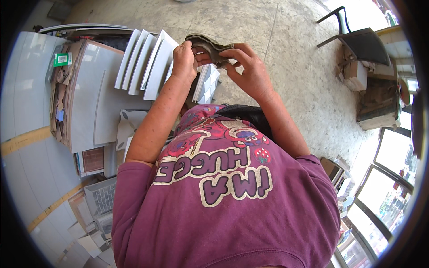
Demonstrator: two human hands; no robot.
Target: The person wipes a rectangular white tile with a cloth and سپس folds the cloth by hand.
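A crumpled, dark grey-brown rag (206, 46) is stretched between my two hands, held up in front of me above the floor. My left hand (184, 60) grips its left end, with the fingers curled behind the cloth. At the other end, my right hand (248, 67) pinches the edge between thumb and fingers. The middle of the rag sags in folds. Just below it, a patterned grey-and-white tile (207, 85) is partly hidden by my left forearm.
Several upright pale tiles (154, 67) lean in a row beside my left arm. Larger grey panels (100, 96) and torn cardboard (60, 96) stand farther left. A black chair (364, 47) and boxes (355, 75) are at the right, on the concrete floor (290, 58).
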